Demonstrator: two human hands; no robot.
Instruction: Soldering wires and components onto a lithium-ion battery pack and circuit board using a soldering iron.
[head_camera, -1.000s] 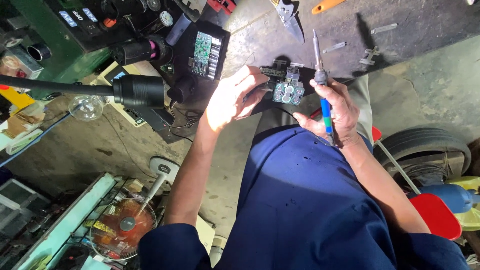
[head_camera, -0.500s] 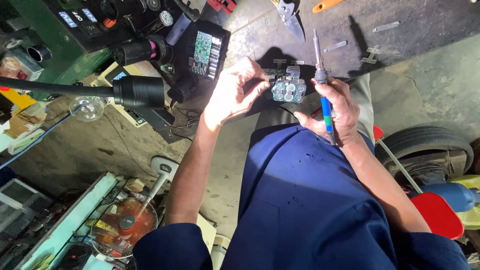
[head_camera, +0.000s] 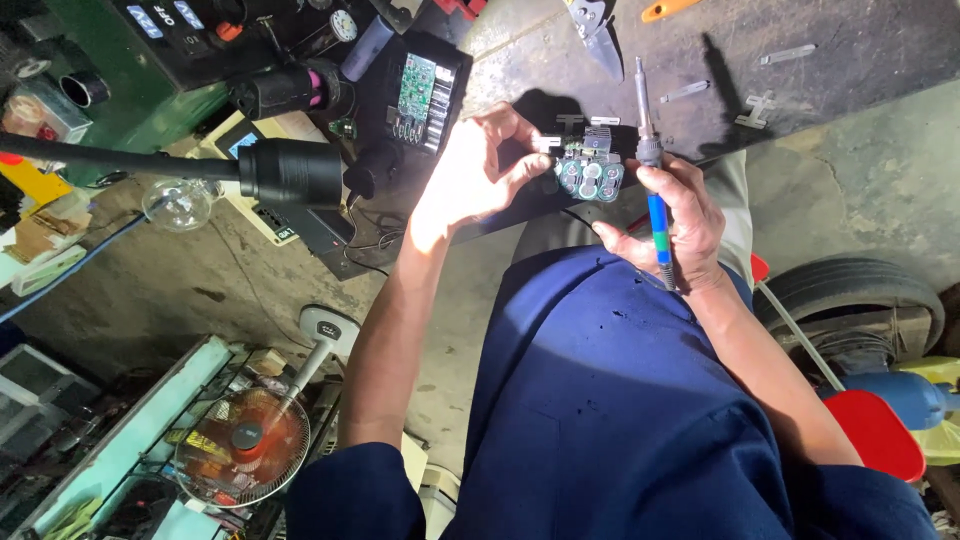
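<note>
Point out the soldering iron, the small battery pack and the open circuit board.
soldering iron (head_camera: 656, 215), head view, blue handle.
small battery pack (head_camera: 590, 178), head view, round cell ends.
open circuit board (head_camera: 417, 88), head view, green face.

top left there's a green machine panel (head_camera: 150, 60) with small blue rectangular labels (head_camera: 160, 18), plus a worn cardboard box (head_camera: 30, 115) at the left edge.

A dark, scuffed workbench top (head_camera: 850, 70) fills the upper right of the frame. Lying on it near the top edge are grey metal pliers (head_camera: 598, 30), an orange tool handle (head_camera: 668, 9), a small silver bar (head_camera: 788, 54), a short grey metal pin (head_camera: 686, 91) and a pale cross-shaped bracket (head_camera: 756, 108). At upper centre, a black open case with a green circuit board (head_camera: 420, 90) rests there.
</note>
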